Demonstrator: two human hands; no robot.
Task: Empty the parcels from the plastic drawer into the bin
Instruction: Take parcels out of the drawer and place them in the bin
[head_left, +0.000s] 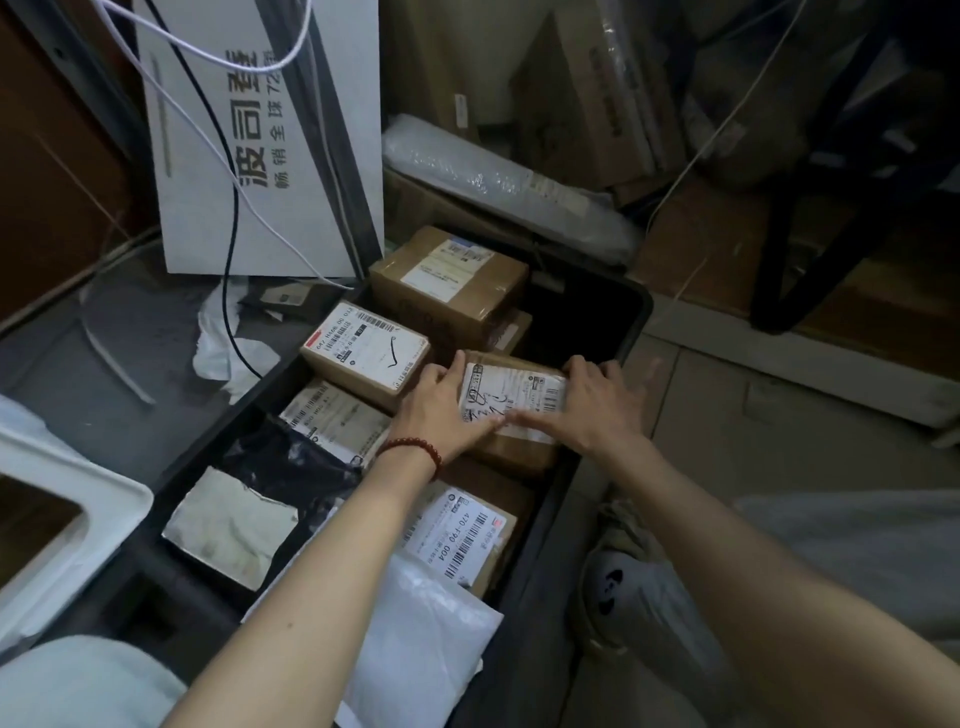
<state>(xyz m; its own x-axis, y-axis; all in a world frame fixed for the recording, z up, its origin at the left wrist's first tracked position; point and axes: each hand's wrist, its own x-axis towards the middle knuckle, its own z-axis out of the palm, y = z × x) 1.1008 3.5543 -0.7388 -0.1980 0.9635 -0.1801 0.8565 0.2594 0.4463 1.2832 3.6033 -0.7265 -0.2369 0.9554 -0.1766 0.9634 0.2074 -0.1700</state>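
Dim, cluttered storeroom: cartons stacked at the back, a white printed board (270, 135) leaning at the left with cables (228, 208) hanging across it. On the floor I see the dark bin (587, 312), already holding labelled boxes and mailer bags. Both hands grip one parcel (511, 400) just above the pile in the bin's right half. The left hand (441, 410), with a bead bracelet (415, 449) on its wrist, curls over the parcel's left edge. The right hand (592, 410) hooks its fingers over the far right edge, thumb across the label. A white drawer (67, 493) sits at lower left.
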